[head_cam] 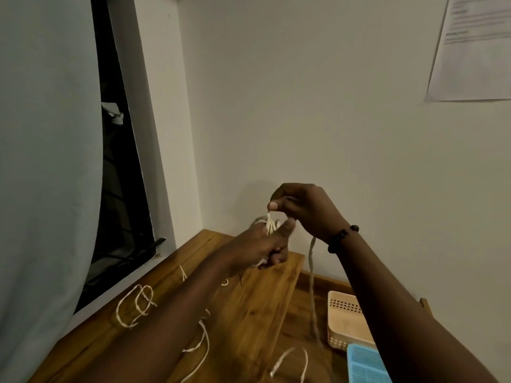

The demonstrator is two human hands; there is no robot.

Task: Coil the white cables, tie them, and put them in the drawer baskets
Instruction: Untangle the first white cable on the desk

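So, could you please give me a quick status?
Left hand holds the coil; right hand pinches its free end. Baskets empty. Loose cables on table.

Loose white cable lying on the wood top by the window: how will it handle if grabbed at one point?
Probably floppy: the loose cable lies in slack, irregular loops on the wooden top. Likely light: the strand hanging from the right hand looks thin. It may tangle, since its loops cross.
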